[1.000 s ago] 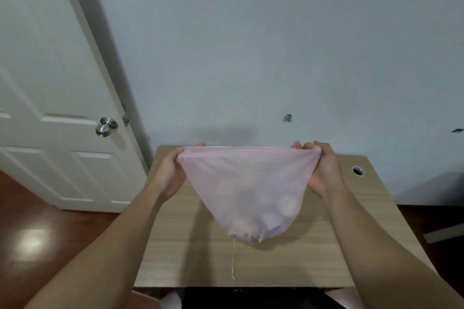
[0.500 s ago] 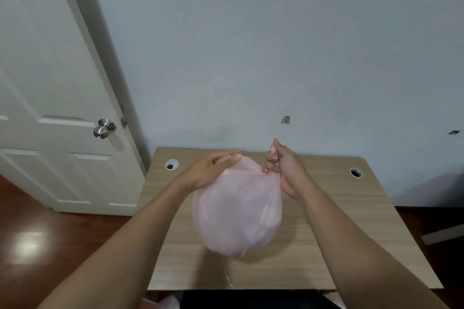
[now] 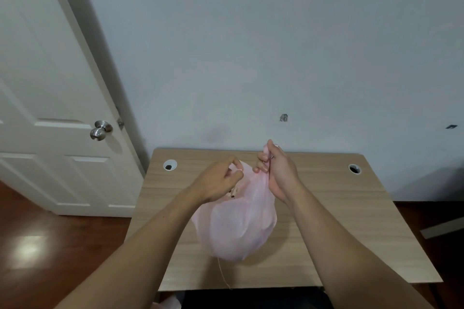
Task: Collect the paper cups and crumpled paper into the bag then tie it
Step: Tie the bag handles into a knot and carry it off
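Observation:
A thin pink plastic bag (image 3: 238,226) hangs full and rounded above the wooden desk (image 3: 339,221). Pale shapes of its contents show faintly through the film; I cannot tell cups from paper. My right hand (image 3: 276,170) grips the gathered right side of the bag's top, a twisted end sticking up past the fingers. My left hand (image 3: 221,180) pinches the left edge of the bag's mouth with curled fingers. A small gap at the mouth between my hands shows something dark inside. A thin strand dangles from the bag's bottom.
The desk has a round cable hole at its back left (image 3: 170,165) and another at its back right (image 3: 354,169). A white door with a metal knob (image 3: 100,130) stands to the left. Behind the desk is a plain wall; dark wooden floor lies on both sides.
The bag's mouth, stretched wide between my hands a second ago, is now gathered. Both hands came together at its top, and the bag hangs rounder and lower.

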